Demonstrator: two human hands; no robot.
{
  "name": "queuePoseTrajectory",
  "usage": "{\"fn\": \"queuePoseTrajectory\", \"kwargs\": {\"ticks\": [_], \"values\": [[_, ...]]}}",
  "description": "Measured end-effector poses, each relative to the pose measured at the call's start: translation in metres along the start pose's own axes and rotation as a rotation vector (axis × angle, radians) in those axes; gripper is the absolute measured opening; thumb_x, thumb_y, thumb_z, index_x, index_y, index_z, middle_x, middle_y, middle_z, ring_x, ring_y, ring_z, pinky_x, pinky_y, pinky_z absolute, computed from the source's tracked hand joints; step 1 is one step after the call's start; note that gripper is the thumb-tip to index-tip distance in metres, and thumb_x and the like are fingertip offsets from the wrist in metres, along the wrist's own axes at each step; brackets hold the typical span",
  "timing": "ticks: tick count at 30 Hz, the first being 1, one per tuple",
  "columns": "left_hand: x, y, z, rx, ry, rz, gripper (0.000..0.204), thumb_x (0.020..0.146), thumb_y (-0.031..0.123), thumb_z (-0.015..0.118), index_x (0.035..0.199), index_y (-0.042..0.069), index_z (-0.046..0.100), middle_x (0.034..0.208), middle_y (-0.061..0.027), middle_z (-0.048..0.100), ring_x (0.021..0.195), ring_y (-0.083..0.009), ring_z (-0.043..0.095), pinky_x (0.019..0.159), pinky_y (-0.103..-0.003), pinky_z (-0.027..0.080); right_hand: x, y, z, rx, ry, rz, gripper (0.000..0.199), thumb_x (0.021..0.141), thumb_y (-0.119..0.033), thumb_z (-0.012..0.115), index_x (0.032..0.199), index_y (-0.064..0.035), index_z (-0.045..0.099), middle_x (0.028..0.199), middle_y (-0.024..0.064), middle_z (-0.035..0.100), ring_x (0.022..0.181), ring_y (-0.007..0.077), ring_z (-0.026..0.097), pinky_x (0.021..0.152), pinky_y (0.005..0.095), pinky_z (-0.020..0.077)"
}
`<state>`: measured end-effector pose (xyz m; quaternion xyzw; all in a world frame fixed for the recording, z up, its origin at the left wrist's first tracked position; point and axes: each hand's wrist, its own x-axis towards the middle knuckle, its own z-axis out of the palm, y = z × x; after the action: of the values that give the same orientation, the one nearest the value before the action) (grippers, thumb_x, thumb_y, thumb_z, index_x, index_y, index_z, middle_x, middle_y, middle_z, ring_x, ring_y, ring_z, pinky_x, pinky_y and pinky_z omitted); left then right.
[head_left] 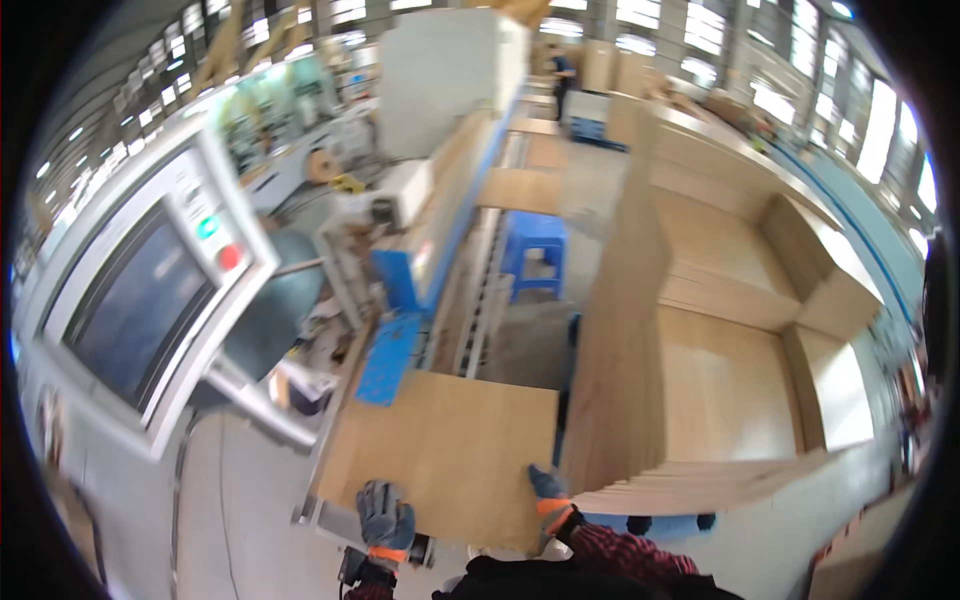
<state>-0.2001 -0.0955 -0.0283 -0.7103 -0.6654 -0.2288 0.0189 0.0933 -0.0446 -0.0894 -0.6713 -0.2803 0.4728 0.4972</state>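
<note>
Head view: a flat wooden panel (445, 455) lies on the infeed bench (330, 520) of a long edge-working machine (440, 230), and everything else is placed here relative to that panel. The left hand (385, 515), in a grey glove with an orange cuff, rests flat on the panel's near-left corner, fingers spread and pressing down rather than closed around anything. The right hand (548, 500), in a blue glove with an orange cuff, sits at the panel's near-right corner, its grip curled on the edge there, though how far the fingers wrap under cannot be told. Beyond the panel's far edge runs the machine's roller track (485, 290), and farther along it another board (520, 188) lies on the line. Left of the panel stands a control cabinet with a dark screen (135, 310) and a red button (230, 257). Right of the panel rise tall stacks of similar wooden boards (720, 400); a blue plastic stool (533, 255) stands beyond it, between track and stacks. Judging by this, the panel is laid on the bench and squared up near the track but not yet fed in; most of it is still short of the rollers, and the large stacks suggest much work remains.
</note>
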Motion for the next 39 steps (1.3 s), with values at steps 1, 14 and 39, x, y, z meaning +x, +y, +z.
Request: {"fn": "queuePoseTrajectory", "kwargs": {"ticks": [1, 14, 39], "values": [[0.013, 0.009, 0.004, 0.007, -0.002, 0.023, 0.036, 0.071, 0.018, 0.053, 0.103, 0.001, 0.051, 0.116, -0.0189, 0.045, 0.114, -0.0368, 0.038, 0.098, -0.05, 0.024, 0.025, 0.023, -0.007, 0.102, -0.007, -0.024, 0.03, 0.076, -0.027, 0.064, 0.088, 0.0001, 0.062, 0.076, 0.0027, 0.061, 0.067, 0.0112, 0.052, 0.06, 0.0301, 0.0429], [0.128, 0.017, 0.075, 0.082, -0.05, 0.089, 0.045, 0.081, 0.028, 0.046, 0.114, -0.002, 0.045, 0.122, -0.0214, 0.042, 0.117, -0.0374, 0.035, 0.101, -0.048, 0.021, 0.115, -0.048, 0.017, -0.064, 0.143, -0.136, 0.045, 0.081, -0.033, 0.056, 0.107, 0.0034, 0.053, 0.093, 0.011, 0.06, 0.085, 0.0184, 0.055, 0.074, 0.0308, 0.0426], [0.319, 0.516, 0.026, -1.342, -0.31, 0.524, 0.035, 0.093, 0.021, 0.038, 0.118, -0.001, 0.047, 0.117, -0.0111, 0.053, 0.11, -0.0211, 0.048, 0.094, -0.03, 0.038, 0.183, -0.452, -0.805, -0.504, 1.491, -0.406, 0.077, 0.068, -0.054, 0.059, 0.115, 0.0069, 0.048, 0.119, 0.0279, 0.045, 0.113, 0.0363, 0.043, 0.094, 0.0372, 0.0337]]}}
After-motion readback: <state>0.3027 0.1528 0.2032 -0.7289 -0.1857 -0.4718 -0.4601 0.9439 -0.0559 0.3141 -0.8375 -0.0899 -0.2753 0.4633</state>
